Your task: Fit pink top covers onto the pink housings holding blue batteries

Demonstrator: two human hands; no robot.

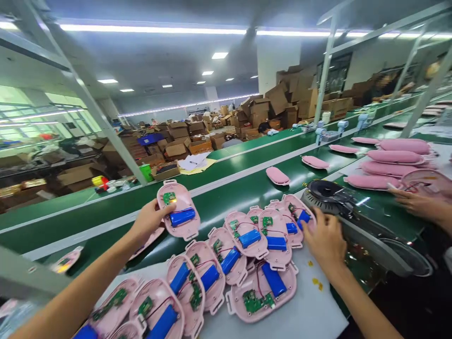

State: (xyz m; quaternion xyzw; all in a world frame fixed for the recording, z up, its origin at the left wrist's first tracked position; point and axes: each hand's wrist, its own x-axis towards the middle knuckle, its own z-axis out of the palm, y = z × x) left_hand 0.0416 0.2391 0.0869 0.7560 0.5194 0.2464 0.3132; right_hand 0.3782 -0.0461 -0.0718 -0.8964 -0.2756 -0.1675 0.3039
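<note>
My left hand (pixel 150 221) grips the left edge of a pink plastic half-shell (pixel 183 195), held up over the green belt. Inside that shell are a small green circuit board (pixel 168 197) and a blue battery pack (pixel 182 216). My right hand (pixel 326 242) has its fingers curled at the right edge of another pink half-shell (pixel 298 205), at the far right of the pile. Several similar open shells lie overlapping on the white work surface (pixel 303 301), including one lying crosswise (pixel 240 301) in front. Yellow scraps (pixel 316 282) lie below my right hand.
A green conveyor belt (pixel 226 188) crosses behind the pile, carrying closed pink pieces (pixel 278 176). A black fan (pixel 326 190) stands at right. Beyond it, another person's hand (pixel 420 202) holds a shell. Metal posts (pixel 95 108) rise along the line; cardboard boxes (pixel 259 110) fill the back.
</note>
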